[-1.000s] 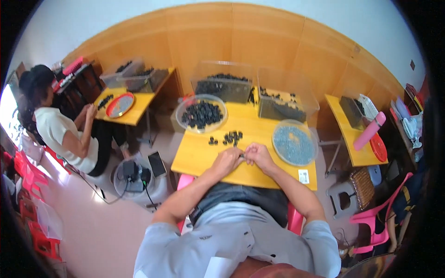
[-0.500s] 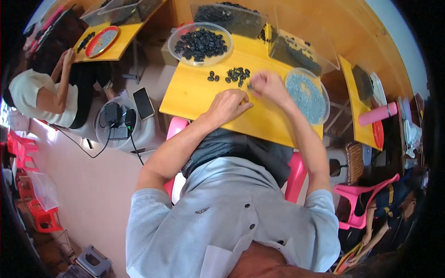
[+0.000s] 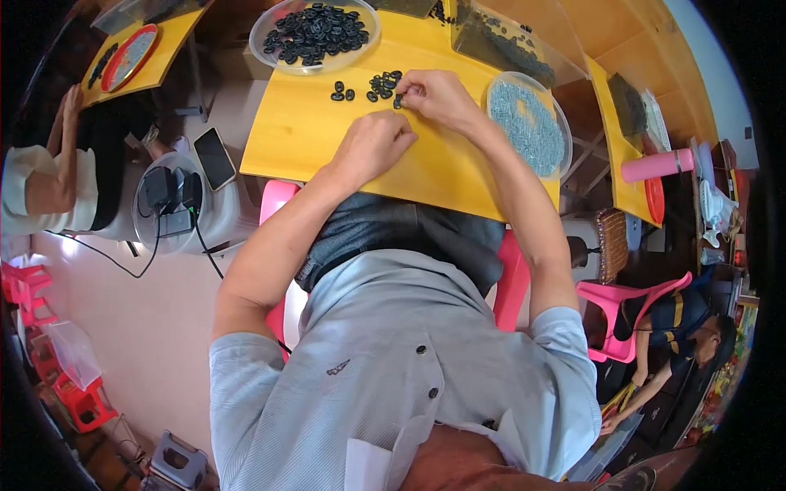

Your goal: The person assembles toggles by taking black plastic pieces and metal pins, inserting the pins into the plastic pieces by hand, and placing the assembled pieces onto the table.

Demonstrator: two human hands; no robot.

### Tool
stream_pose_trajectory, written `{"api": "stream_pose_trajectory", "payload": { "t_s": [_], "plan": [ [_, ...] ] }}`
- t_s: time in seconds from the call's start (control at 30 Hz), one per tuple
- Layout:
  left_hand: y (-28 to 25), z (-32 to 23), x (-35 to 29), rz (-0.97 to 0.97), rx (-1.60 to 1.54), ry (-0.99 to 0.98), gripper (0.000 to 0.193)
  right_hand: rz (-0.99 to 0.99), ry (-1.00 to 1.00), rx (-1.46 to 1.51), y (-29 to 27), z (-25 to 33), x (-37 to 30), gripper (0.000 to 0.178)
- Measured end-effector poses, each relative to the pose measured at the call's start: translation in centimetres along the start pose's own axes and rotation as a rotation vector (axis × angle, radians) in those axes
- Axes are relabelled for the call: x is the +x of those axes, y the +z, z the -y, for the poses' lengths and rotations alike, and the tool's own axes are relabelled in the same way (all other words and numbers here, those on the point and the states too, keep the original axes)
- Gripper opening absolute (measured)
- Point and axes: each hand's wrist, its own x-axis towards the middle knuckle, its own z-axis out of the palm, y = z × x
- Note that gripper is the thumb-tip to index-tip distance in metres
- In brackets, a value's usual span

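My right hand [image 3: 438,94] reaches to the near right side of a small cluster of black oval pieces [image 3: 383,84]. Its thumb and fingers pinch one small black oval piece [image 3: 398,102] at the yellow tabletop [image 3: 303,131]. Closer to me, my left hand [image 3: 372,147] is closed with its back upward, and whatever its fingers may hold is hidden. A few more black ovals [image 3: 338,91] lie just left of the cluster. Right of my right hand, a round clear tray [image 3: 566,151] holds many small silvery metal parts [image 3: 524,123].
A clear round tub [image 3: 255,41] heaped with black ovals stands at the table's far left. Behind is a clear bin [image 3: 499,41] of dark parts. A phone [image 3: 214,158] and black adapters [image 3: 168,190] lie to the left. Other people sit at both sides.
The view has shifted, so the table sits higher and further left. My right hand, blurred before, has moved to the cluster's edge and now pinches a black piece. My left hand stays closed nearby.
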Motion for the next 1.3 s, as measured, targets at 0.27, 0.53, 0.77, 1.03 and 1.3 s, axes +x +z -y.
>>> {"api": "stream_pose_trajectory", "payload": {
  "t_s": [0.27,0.53,0.77,1.03,1.3],
  "plan": [
    [-1.0,1.2,1.1,-0.283,-0.258,-0.246,0.019,-0.039,0.021,-0.098,1.1,0.3,-1.2,0.019],
    [-0.5,1.1,1.4,-0.091,-0.881,-0.352,0.019,-0.132,0.083,0.199,-0.8,2.0,-3.6,0.013],
    [-0.6,1.0,1.6,-0.133,-0.882,-0.332,0.017,0.069,0.076,0.432,-2.1,2.2,-3.2,0.015],
    [-0.5,0.9,1.3,-0.143,-0.684,-0.323,0.024,-0.053,0.027,-0.328,-5.4,-0.8,-3.1,0.014],
    [0.0,1.0,1.4,-0.151,-0.81,-0.391,0.019,0.125,0.042,-0.424,-4.1,-1.7,-4.3,0.015]
  ]
}}
